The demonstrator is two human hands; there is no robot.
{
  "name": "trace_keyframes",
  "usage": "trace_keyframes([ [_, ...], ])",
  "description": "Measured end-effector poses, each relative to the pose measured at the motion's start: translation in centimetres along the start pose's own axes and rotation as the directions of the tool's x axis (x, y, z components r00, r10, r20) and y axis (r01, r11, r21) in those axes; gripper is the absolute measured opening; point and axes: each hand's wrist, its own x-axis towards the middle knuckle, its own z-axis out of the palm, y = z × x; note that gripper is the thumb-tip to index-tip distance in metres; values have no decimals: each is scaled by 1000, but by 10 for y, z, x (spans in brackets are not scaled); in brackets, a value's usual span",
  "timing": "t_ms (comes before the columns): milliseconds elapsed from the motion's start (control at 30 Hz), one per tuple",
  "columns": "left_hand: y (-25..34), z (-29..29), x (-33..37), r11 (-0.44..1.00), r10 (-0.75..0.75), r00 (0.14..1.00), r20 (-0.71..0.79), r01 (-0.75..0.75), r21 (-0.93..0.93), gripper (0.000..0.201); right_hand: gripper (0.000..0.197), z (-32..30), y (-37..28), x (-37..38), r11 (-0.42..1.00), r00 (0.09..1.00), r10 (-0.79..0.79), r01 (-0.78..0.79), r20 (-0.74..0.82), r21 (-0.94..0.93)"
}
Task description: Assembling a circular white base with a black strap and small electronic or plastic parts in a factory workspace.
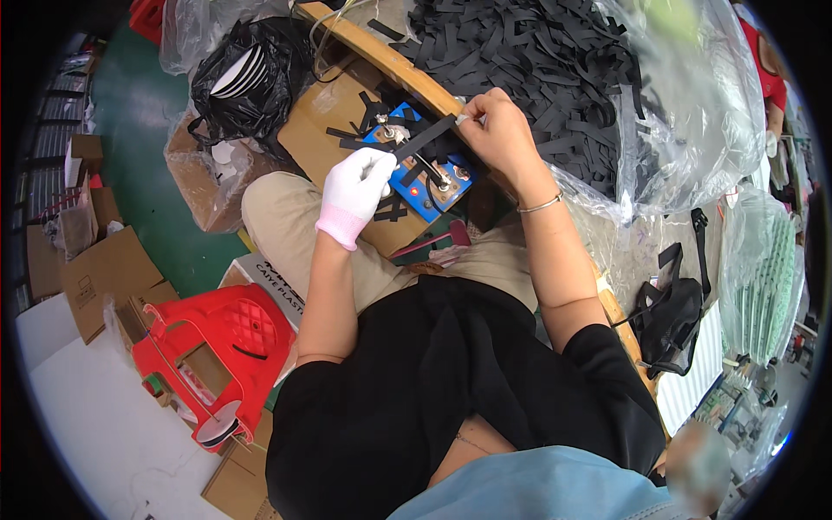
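Note:
A short black strip (425,139) is stretched between my two hands. My left hand (354,189), in a white glove with a pink cuff, is closed with its fingertips pinching the lower left end. Bare but for something pale at a fingertip, my right hand (501,134) pinches the upper right end. Just under the strip is a blue device (419,206) with metal posts and a red light, between my knees. Loose black strips (374,110) lie beside the device on a cardboard sheet (319,113). A bracelet circles my right wrist.
A heap of black strips (529,78) on clear plastic fills the surface beyond a wooden edge (390,59). At the left are a red plastic stool (260,325), cardboard boxes (100,282) and a black bag (251,82). A black mesh bag (674,316) lies at the right.

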Motion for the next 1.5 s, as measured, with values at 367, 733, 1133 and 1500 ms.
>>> trace_keyframes([
  [367,-9,4,5,1000,-20,1000,8,20,18,20,13,2,5,1,999,1000,7,-7,2,-33],
  [733,-15,-17,-16,944,34,993,112,4,-329,32,24,6,2,-1,992,993,-113,115,-31,60],
  [1133,-27,-57,-63,412,25,967,252,219,-884,65,23,19,29,10,814,980,113,3,-163,581],
  [1500,-122,-302,32,614,-682,610,-403,179,-768,86,23,16,46,7,798,983,147,-51,-111,600],
])
